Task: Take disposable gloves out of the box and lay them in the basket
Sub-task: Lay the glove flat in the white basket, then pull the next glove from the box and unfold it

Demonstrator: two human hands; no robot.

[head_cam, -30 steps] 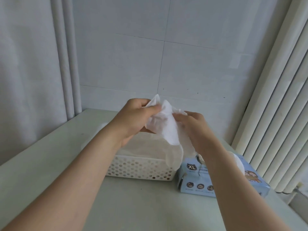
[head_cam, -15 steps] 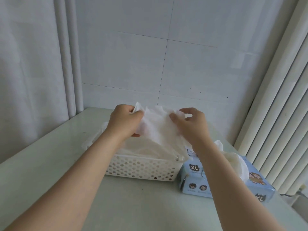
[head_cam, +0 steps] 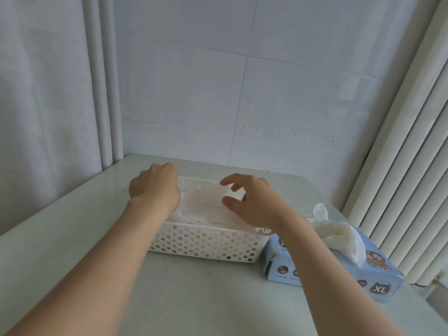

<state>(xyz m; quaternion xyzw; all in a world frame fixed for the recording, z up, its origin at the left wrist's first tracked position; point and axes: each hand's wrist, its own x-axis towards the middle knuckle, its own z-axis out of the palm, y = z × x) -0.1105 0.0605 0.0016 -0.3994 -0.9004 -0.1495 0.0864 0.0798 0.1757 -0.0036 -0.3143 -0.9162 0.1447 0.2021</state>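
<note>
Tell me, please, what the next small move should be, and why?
Probably reach the right hand to the glove poking out of the box and pinch it: that hand hovers open and empty over the basket, where gloves already lie.

Left hand [head_cam: 155, 187] knuckles up, fingers curled under, hidden; right hand [head_cam: 252, 202] fingers loosely spread.

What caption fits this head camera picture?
Left hand and right hand over gloves in the white basket, blue box beside it.
</note>
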